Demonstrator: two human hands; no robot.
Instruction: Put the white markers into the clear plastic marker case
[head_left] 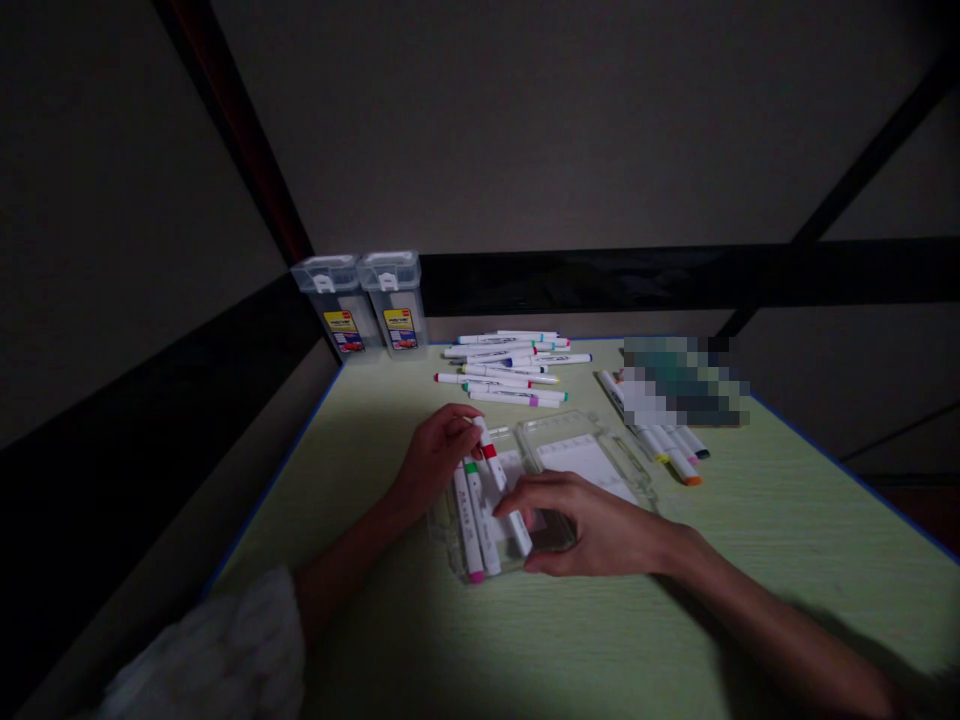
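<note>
A white marker with a red band (490, 453) slants over the left half of an open clear plastic case (566, 418). My left hand (435, 455) is closed around its far end, fingertips pinching the tip. Near the other end, my right hand (581, 520) grips the same marker between curled fingers and thumb. Just to its left in the case lie two more white markers, a pink-ended marker (468, 525) and a green-banded marker (481, 515). The case's right half holds a white printed sheet (574, 460), partly hidden behind my right hand.
Behind the case is a loose pile of several white markers (510, 375) with coloured ends. More markers (667, 440) lie to the right, beside a blurred-out patch (682, 380). Two lidded clear bins (397, 305) stand at the table's (360, 640) back left corner, near the wall.
</note>
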